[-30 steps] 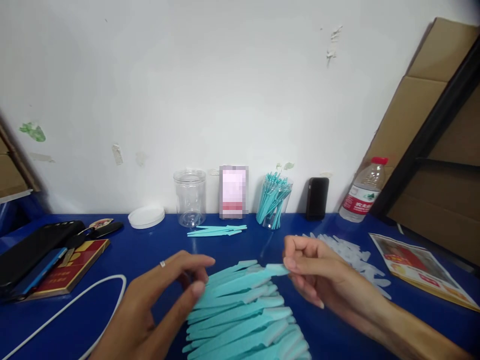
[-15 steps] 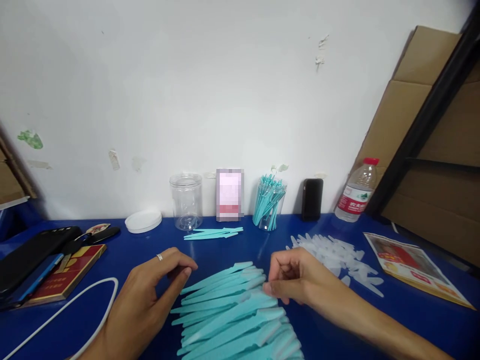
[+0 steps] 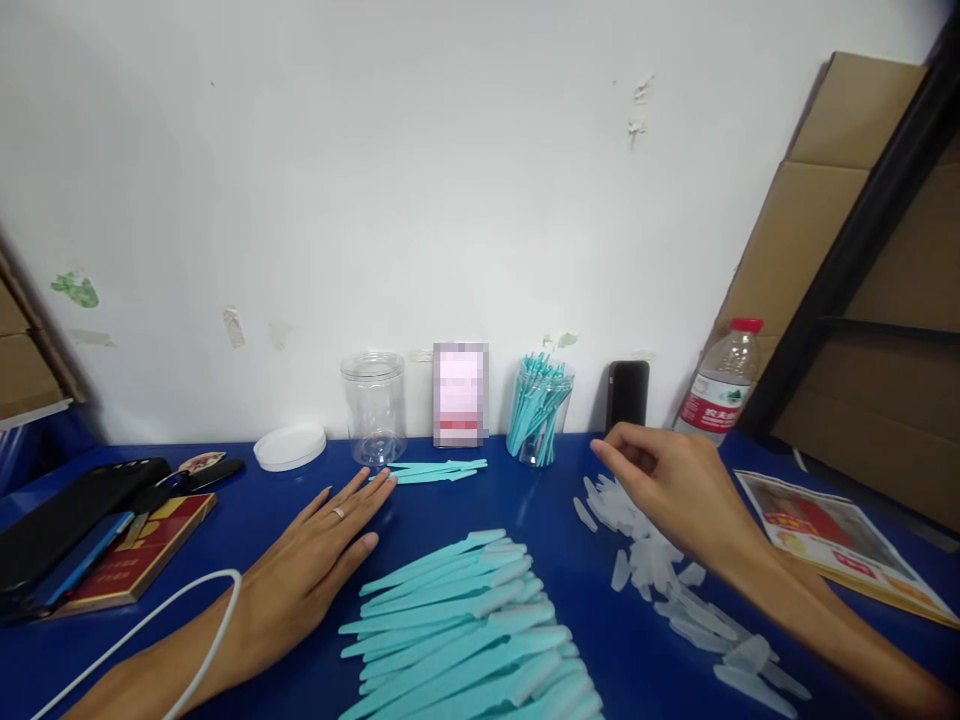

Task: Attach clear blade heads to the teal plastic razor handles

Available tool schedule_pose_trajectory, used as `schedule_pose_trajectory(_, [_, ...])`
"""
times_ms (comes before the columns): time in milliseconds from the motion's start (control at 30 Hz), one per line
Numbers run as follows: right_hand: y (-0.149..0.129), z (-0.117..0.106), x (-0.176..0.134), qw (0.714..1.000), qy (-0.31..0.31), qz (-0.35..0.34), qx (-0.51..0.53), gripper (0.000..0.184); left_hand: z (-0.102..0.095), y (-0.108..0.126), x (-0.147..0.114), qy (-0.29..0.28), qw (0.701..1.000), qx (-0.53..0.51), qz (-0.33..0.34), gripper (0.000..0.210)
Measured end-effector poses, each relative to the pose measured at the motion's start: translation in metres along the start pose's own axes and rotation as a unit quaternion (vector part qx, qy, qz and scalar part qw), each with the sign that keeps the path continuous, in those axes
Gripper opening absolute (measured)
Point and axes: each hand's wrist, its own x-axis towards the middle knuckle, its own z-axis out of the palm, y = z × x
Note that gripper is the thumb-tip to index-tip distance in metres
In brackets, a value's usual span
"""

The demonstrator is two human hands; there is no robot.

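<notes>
My left hand (image 3: 319,560), with a ring on it, lies nearly flat on the blue table, fingers stretched towards a few slim teal eyebrow razors (image 3: 442,471). Whether the fingertips touch them I cannot tell. Between my hands, many more teal eyebrow razors (image 3: 480,630) lie side by side in a layered heap. My right hand (image 3: 679,490) is over loose translucent white blade covers (image 3: 652,560), its fingers curled in. Anything inside those fingers is hidden. The covers are strewn from beyond the hand down towards the near right.
Along the wall stand a clear jar (image 3: 373,410), a blurred phone-like screen (image 3: 460,395), a jar of teal razors (image 3: 540,412), a black device (image 3: 628,392) and a water bottle (image 3: 720,385). A white lid (image 3: 289,447), red box (image 3: 142,560) and cable (image 3: 234,610) are left; a leaflet (image 3: 840,540) is right.
My left hand has flattened out and reached forward. My right hand has left the razor heap and moved right, over the covers, which are now spread further towards me.
</notes>
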Motion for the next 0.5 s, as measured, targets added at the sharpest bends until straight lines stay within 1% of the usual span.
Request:
schedule_pose_trajectory(67, [0.000,0.000,0.001,1.000,-0.001,-0.002,-0.011,0.036,-0.001,0.000,0.003,-0.020,1.000,0.011,0.002,0.053])
schedule_pose_trajectory(133, [-0.001,-0.001,0.000,1.000,-0.004,-0.007,-0.024,0.037,-0.001,-0.001,0.005,-0.055,0.998,0.021,0.007,0.053])
schedule_pose_trajectory(200, [-0.003,-0.001,0.000,0.999,-0.017,-0.009,-0.051,0.037,0.000,-0.001,0.006,-0.065,0.998,0.022,0.003,0.053])
schedule_pose_trajectory(267, [-0.004,-0.001,0.000,0.994,-0.054,-0.002,-0.095,0.034,0.001,-0.002,0.006,-0.041,0.999,0.016,-0.003,0.054])
schedule_pose_trajectory(367, [-0.002,0.003,0.001,0.976,-0.146,0.016,-0.158,0.025,0.001,-0.002,0.007,0.008,1.000,0.004,-0.010,0.051])
schedule_pose_trajectory(433, [0.000,0.008,0.000,0.963,-0.197,0.024,-0.180,0.020,-0.001,-0.002,0.008,0.022,1.000,-0.001,-0.011,0.044])
schedule_pose_trajectory(500, [0.001,0.016,-0.002,0.954,-0.224,0.017,-0.198,0.019,-0.003,-0.001,0.009,0.028,1.000,-0.006,-0.012,0.033])
